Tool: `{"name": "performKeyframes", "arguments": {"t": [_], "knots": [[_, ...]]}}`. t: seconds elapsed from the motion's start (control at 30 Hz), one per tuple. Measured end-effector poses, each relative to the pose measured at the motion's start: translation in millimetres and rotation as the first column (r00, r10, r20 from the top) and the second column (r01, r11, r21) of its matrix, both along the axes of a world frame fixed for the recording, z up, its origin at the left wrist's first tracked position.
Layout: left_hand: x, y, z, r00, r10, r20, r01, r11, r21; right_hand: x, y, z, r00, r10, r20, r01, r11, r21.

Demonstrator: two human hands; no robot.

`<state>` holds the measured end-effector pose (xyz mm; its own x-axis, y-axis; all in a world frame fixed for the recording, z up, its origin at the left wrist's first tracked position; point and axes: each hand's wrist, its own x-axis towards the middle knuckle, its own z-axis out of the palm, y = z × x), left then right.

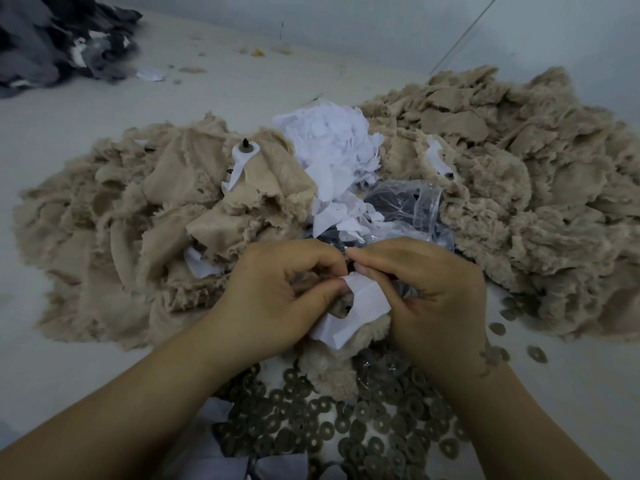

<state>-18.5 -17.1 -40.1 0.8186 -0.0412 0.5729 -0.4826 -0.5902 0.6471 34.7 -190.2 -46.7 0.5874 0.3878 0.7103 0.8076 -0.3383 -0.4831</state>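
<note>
Low in the middle, between both hands, the tan fur piece [338, 302] with its white patch [365, 301] lies at 3 o'clock from the left hand [277, 296], whose thumb and fingers pinch it, and at 9 o'clock from the right hand [433, 292], which pinches the patch's top.

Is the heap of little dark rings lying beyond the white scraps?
No, the dark rings lie heaped at the bottom of the view, nearest the person, while the white scraps sit farther away.

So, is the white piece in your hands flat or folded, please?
Folded: the white piece shows sharp creases where the left hand and right hand hold it.
</note>
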Motion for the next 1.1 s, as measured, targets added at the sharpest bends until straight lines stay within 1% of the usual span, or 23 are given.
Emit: {"name": "performKeyframes", "arguments": {"t": [0.17, 0.3, 0.33, 0.4, 0.43, 0.47, 0.53, 0.6, 0.77, 0.87, 1.03, 1.1], "knots": [[0, -1, -3, 0.998, 0.032, 0.057, -0.032, 0.999, 0.009, 2, -3, 0, 1.000, 0.009, 0.020, -0.009, 1.000, -0.004], [1, -3, -8, 0.996, 0.029, 0.083, -0.029, 1.000, 0.008, 5, -5, -1, 0.997, 0.079, 0.017, -0.079, 0.997, 0.005], [1, -4, -11, 0.996, 0.035, 0.082, -0.034, 0.999, -0.015, 5, -6, -1, 0.996, 0.088, 0.022, -0.088, 0.996, 0.002], [1, -3, -12, 0.999, 0.027, 0.035, -0.023, 0.992, -0.123, 5, -7, 0, 0.994, 0.108, 0.025, -0.107, 0.994, -0.005], [1, -3, -11, 1.000, 0.010, 0.022, -0.006, 0.988, -0.152, 4, -7, 0, 0.993, 0.116, 0.019, -0.116, 0.993, -0.010], [1, -2, -11, 0.999, -0.009, 0.032, 0.013, 0.992, -0.126, 4, -7, 0, 0.993, 0.116, 0.016, -0.116, 0.993, -0.019], [3, -1, -10, 0.996, -0.018, 0.085, 0.015, 0.999, 0.039, 3, -6, 0, 0.995, 0.093, 0.026, -0.092, 0.995, -0.030], [3, -1, -10, 0.994, 0.012, 0.112, -0.030, 0.987, 0.159, 3, -5, -1, 0.997, 0.072, 0.031, -0.072, 0.997, -0.014], [4, -2, -19, 0.978, 0.069, 0.199, -0.134, 0.934, 0.332, 3, -1, -3, 0.997, 0.067, 0.033, -0.068, 0.998, 0.014], [6, -4, -22, 0.963, 0.072, 0.259, -0.168, 0.913, 0.371, 3, -1, -5, 0.998, 0.061, 0.030, -0.062, 0.998, 0.028], [10, -11, -21, 0.942, 0.074, 0.329, -0.190, 0.923, 0.336, 2, -1, -7, 0.997, 0.071, 0.019, -0.072, 0.995, 0.067], [12, -12, -21, 0.945, 0.055, 0.322, -0.170, 0.925, 0.340, 3, -2, -7, 0.998, 0.061, 0.013, -0.062, 0.996, 0.071]]}}
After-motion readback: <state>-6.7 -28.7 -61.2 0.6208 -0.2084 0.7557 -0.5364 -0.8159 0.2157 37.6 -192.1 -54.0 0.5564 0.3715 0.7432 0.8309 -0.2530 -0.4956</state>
